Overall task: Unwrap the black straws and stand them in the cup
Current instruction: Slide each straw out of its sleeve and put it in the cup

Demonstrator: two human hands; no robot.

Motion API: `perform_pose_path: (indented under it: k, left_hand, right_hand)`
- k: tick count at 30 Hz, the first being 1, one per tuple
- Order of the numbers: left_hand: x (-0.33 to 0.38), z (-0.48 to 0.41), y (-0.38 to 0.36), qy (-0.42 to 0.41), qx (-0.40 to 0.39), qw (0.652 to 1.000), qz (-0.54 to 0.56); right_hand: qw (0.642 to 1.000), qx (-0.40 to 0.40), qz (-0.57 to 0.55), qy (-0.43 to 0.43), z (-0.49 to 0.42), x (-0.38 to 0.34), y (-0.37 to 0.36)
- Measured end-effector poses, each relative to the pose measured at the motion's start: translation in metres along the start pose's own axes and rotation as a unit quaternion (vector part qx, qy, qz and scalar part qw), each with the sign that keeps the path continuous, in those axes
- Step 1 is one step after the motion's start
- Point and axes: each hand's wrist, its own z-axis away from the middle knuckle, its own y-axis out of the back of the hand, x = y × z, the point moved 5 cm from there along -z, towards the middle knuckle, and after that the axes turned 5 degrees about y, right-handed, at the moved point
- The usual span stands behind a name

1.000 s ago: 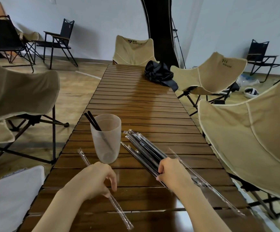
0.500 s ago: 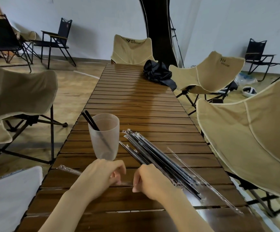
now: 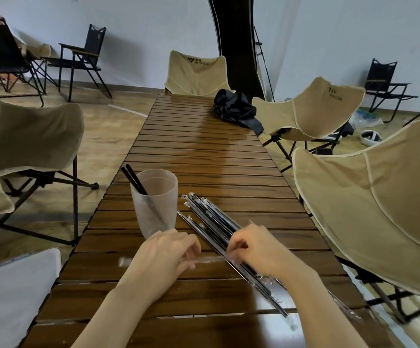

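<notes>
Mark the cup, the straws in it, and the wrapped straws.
cup [image 3: 166,202]: head view, frosted side wall.
straws in the cup [image 3: 138,185]: head view, shafts near rim.
wrapped straws [image 3: 211,217]: head view, middle of pile.

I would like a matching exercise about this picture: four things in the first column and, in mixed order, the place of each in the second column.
Things
1. bare black straws
2. wrapped straws
3. black bag
4. clear wrapper

Places
a. at the far end of the table, on its right side
b. crosswise at the left hand
c. leaning in the cup
d. lying in a pile to the right of the cup

Pairs: 1-c, 2-d, 3-a, 4-b.
</notes>
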Motion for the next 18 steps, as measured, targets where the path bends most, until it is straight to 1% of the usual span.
perform_pose_path:
  k: [2, 4, 7, 9, 11, 13, 18]
  left_hand:
    - [-0.003, 0.001, 0.000, 0.012, 0.010, 1.000, 0.000]
    - [-0.006, 0.002, 0.001, 0.024, 0.021, 1.000, 0.000]
    - [-0.008, 0.001, -0.001, 0.032, 0.018, 0.999, 0.007]
    - [-0.010, 0.002, -0.006, 0.038, -0.002, 0.999, 0.013]
    - [-0.010, 0.002, -0.010, 0.042, -0.018, 0.999, 0.016]
    - [-0.010, 0.002, -0.013, 0.044, -0.026, 0.999, 0.016]
    - [-0.011, 0.000, -0.017, 0.049, -0.037, 0.998, 0.017]
  right_hand:
    - [0.998, 0.053, 0.008, -0.041, 0.007, 0.019, 0.018]
    - [0.988, 0.126, 0.011, -0.086, 0.019, 0.043, 0.040]
    - [0.952, 0.265, 0.016, -0.151, 0.047, 0.079, 0.069]
    - [0.922, 0.329, 0.019, -0.203, 0.064, 0.101, 0.078]
    - [0.902, 0.341, 0.000, -0.265, 0.076, 0.120, 0.075]
    - [0.900, 0.304, -0.004, -0.312, 0.079, 0.132, 0.066]
    - [0.904, 0.231, 0.045, -0.357, 0.070, 0.136, 0.048]
